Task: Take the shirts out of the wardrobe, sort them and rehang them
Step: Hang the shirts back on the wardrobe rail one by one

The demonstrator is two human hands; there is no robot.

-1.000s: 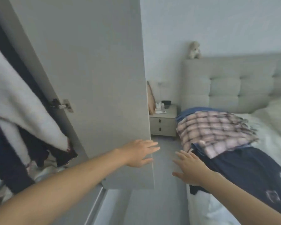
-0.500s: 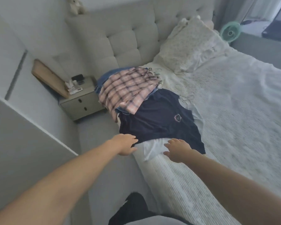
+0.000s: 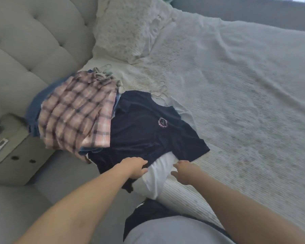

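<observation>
The left hand rests on the near hem of a navy shirt, fingers curled over the cloth; whether they pinch it I cannot tell. The right hand hovers spread over a white shirt beneath. A plaid shirt lies left, all on the bed.
</observation>
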